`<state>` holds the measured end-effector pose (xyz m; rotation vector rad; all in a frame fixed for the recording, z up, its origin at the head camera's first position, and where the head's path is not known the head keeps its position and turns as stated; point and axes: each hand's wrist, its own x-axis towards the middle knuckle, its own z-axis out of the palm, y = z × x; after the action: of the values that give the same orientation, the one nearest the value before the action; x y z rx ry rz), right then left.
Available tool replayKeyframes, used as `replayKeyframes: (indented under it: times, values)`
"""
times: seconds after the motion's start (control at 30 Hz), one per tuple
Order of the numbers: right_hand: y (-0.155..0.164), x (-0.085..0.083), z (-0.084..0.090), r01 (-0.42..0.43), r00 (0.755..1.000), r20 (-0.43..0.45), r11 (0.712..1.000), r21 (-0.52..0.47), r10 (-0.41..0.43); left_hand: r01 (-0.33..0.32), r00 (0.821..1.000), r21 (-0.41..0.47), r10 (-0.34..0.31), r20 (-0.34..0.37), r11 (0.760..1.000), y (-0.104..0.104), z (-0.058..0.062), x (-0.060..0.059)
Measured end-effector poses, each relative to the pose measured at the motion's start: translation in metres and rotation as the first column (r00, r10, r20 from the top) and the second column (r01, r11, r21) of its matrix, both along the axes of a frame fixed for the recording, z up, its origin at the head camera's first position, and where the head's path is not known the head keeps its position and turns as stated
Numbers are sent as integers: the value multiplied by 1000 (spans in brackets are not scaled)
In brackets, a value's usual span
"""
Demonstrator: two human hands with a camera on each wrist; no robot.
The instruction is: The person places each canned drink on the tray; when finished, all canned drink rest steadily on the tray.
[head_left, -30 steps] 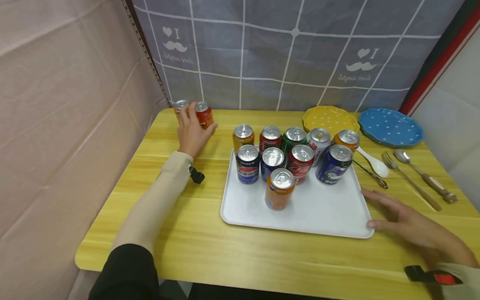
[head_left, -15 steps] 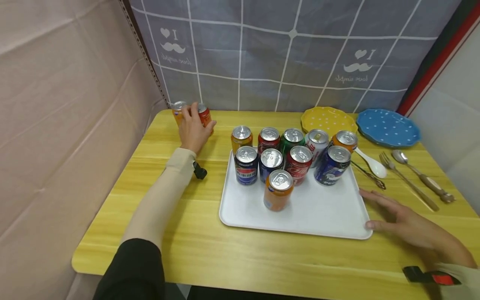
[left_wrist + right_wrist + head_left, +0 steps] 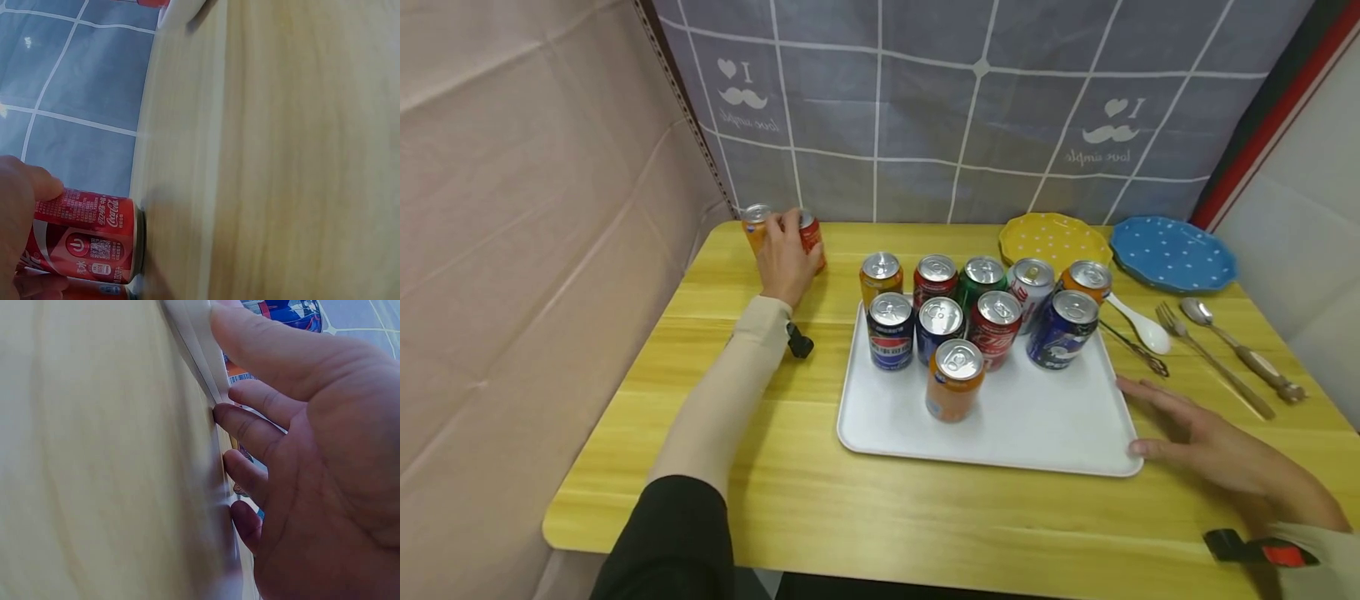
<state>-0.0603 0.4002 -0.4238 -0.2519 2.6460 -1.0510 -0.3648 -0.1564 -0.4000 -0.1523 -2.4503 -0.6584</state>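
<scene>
Head view: at the lower right of the frame, the right hand (image 3: 1217, 454) is laid flat on the yellow table (image 3: 865, 508), fingers straight and slightly spread, the thumb tip touching the right corner of the white tray (image 3: 1037, 425). In the right wrist view the fingertips (image 3: 240, 422) are seen pressed against the tray's rim.

At the centre of the frame, ten drink cans are packed on the tray, an orange can (image 3: 955, 379) standing alone in front and the others crowded behind it. A nudge from the resting hand is judged enough to shift the tray and tip a can into its neighbours.

To the right of the tray a white spoon (image 3: 1146, 327), a fork (image 3: 1213, 358) and a metal spoon (image 3: 1240, 350) are laid, with a yellow plate (image 3: 1055, 239) and a blue plate (image 3: 1172, 252) beyond them.

At the upper left, the left hand (image 3: 786, 260) is curled round a red cola can (image 3: 84, 234), which stands near the table's far left corner. A second orange can (image 3: 755, 225) stands just beside it, and whether the two touch cannot be told. The risk is judged greatest here: a careless lift could knock that neighbour over or off the nearby edge.
</scene>
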Motion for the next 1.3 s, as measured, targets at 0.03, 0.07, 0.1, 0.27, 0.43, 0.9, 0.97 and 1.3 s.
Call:
replayKeyframes:
  times: [0.03, 0.07, 0.1, 0.27, 0.43, 0.9, 0.97, 1.3]
  values:
    - [0, 0, 0, -1, 1000, 0, 1000, -6, 1, 6, 1000, -6, -6, 5, 1000, 0, 0, 1]
    - [1, 0, 0, 0, 1000, 4, 1000, -7, 0, 13, 1000, -12, -13, 11, 1000, 0, 1, 2]
    - [1, 0, 0, 1, 1000, 8, 1000, -12, -1, 21, 1000, -15, -21, 17, 1000, -1, 1, 3]
    - [0, -1, 0, 3, 1000, 19, 1000, -17, -3, 59, 997, 23, -60, 40, 998, -4, 2, 11]
    - [-1, 0, 0, -1, 1000, 9, 1000, -31, 2, 80, 991, 138, -94, 95, 987, -9, 8, 30]
    - [2, -2, -1, -11, 1000, -10, 999, -50, 10, 289, 948, 190, -309, 80, 938, -25, 34, 108]
    - [3, -1, 0, -10, 1000, -11, 999, -46, 10, 376, 924, 151, -383, 21, 914, -26, 38, 117]
    - [1, -3, 1, -7, 1000, -1, 1000, -24, 7, 694, 720, 90, -685, -111, 715, -22, 53, 162]
